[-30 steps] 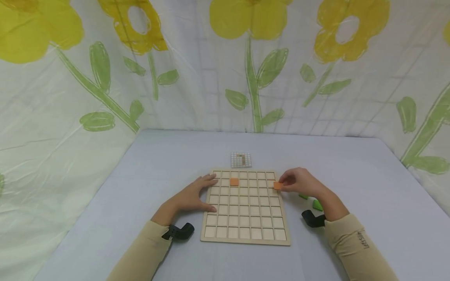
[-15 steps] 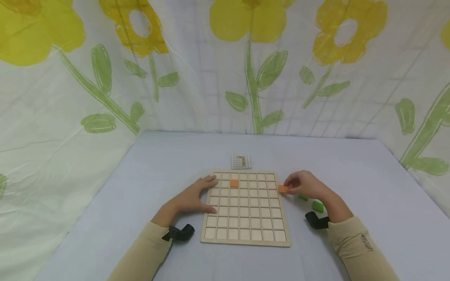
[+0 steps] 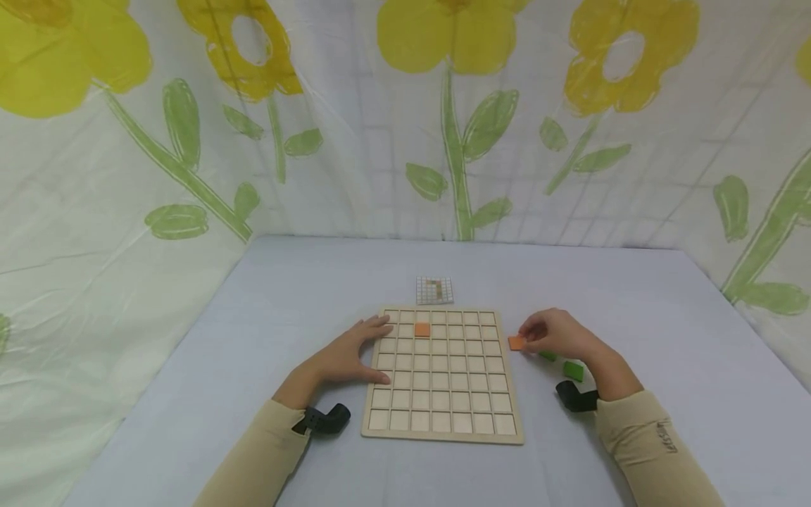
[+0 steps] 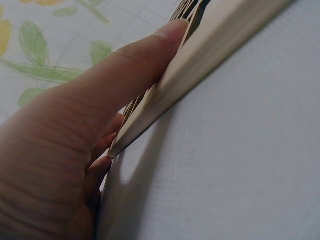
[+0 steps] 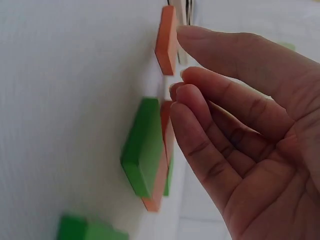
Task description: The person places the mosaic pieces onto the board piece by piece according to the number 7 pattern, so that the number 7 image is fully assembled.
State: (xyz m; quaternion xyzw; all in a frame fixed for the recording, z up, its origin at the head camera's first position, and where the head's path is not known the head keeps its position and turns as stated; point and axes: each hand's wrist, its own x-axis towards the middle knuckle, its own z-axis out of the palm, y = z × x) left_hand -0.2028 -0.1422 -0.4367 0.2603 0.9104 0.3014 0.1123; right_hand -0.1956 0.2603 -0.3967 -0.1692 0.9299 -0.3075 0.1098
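Note:
A square wooden grid board [image 3: 442,438] lies on the table, one orange tile [image 3: 422,329] in a cell of its upper left part. My left hand [image 3: 345,355] rests on the board's left edge, fingers and thumb spread; the left wrist view shows the thumb [image 4: 150,55] lying over the rim. Right of the board, another orange tile [image 3: 516,343] lies flat. My right hand [image 3: 557,334] is close over it, thumb tip at its face in the right wrist view, with a gap between thumb and fingers. Near that hand lies a green tile [image 5: 142,147] among other tiles.
A small pattern card [image 3: 434,290] with a coloured grid lies beyond the board's far edge. Another green tile [image 3: 573,371] lies beside my right wrist. A flower-printed curtain [image 3: 355,141] hangs behind the table [image 3: 304,282].
My right hand has moved right, off the board's edge, with the orange tile, which now lies on the table beside the board. The left hand has stayed in place.

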